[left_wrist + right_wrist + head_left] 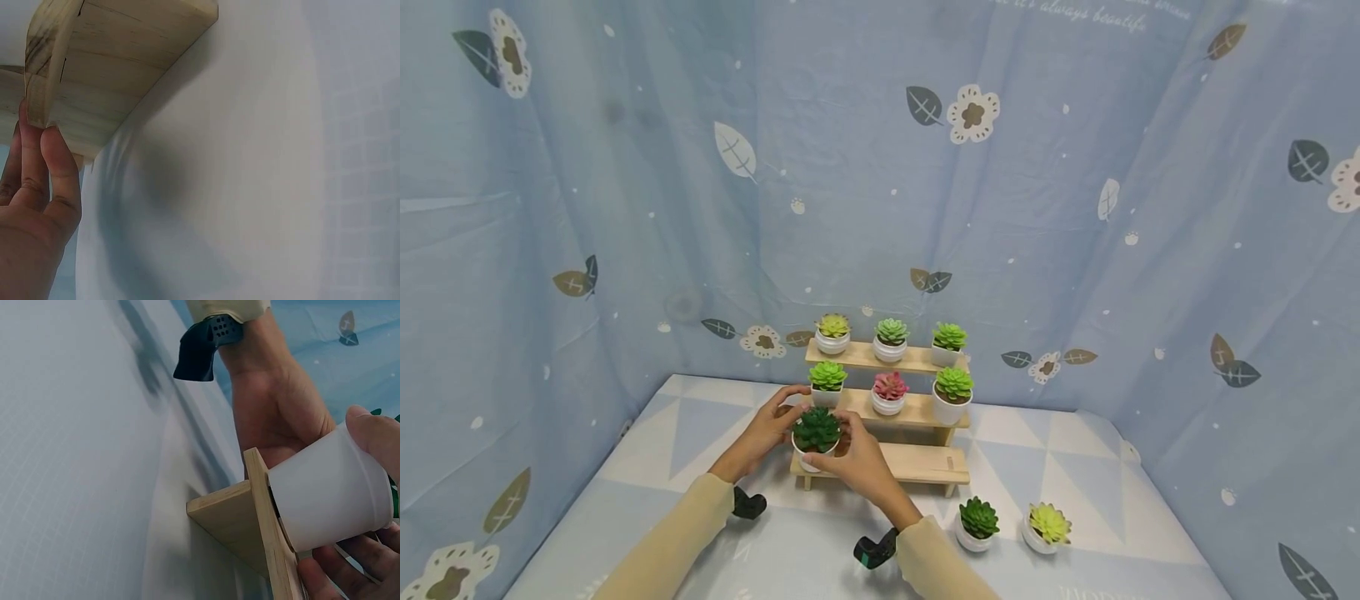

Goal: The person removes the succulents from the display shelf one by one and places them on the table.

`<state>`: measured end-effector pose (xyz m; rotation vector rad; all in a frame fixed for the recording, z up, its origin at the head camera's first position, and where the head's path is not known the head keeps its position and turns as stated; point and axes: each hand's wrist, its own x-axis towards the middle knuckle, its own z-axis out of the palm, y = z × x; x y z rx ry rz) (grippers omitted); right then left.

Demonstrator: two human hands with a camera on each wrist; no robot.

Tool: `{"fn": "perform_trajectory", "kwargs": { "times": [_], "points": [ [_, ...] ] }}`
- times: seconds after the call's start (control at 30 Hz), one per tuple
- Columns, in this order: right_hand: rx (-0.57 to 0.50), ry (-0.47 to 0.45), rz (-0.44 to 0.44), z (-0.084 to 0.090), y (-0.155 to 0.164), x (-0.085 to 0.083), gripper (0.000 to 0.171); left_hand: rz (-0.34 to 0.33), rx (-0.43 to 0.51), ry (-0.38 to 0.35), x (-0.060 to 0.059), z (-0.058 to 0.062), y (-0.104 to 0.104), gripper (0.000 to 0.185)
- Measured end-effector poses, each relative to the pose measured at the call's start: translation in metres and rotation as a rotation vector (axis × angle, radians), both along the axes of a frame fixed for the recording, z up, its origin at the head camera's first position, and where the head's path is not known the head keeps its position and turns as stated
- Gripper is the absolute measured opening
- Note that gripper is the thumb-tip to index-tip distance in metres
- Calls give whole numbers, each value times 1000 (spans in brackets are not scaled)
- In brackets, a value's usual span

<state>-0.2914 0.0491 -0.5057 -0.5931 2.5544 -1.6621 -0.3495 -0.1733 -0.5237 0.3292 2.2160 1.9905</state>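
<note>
A small white pot (331,494) with a dark green succulent (817,427) stands at the left end of the lowest tier of a wooden stepped shelf (917,463). My right hand (859,458) holds this pot, thumb on the near side of its rim and fingers round the other side. On the pot's left is my left hand (772,425). In the left wrist view its long, fairly straight fingers (59,162) reach the end of a shelf board (119,62), their tips at the wood.
The middle tier carries a green plant (827,376), a pink one (890,387) and another green one (953,385). Several more line the top tier. To the front right, a dark green succulent (979,518) and a yellow-green one (1048,525) stand on the table. Patterned curtains (850,217) surround it.
</note>
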Motion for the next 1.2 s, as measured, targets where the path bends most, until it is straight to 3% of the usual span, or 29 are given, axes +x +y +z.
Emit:
{"fn": "perform_trajectory", "kwargs": {
  "times": [0.27, 0.67, 1.2],
  "points": [
    [50, 8, -9, 3, 2, 1, 87, 11, -7, -9, 0, 2, 0, 52],
    [44, 21, -2, 12, 10, 11, 85, 22, -14, -18, 0, -1, 1, 51],
    [55, 31, 1, 17, 38, 32, 85, 10, 9, -19, 0, -2, -1, 52]
  ]
}}
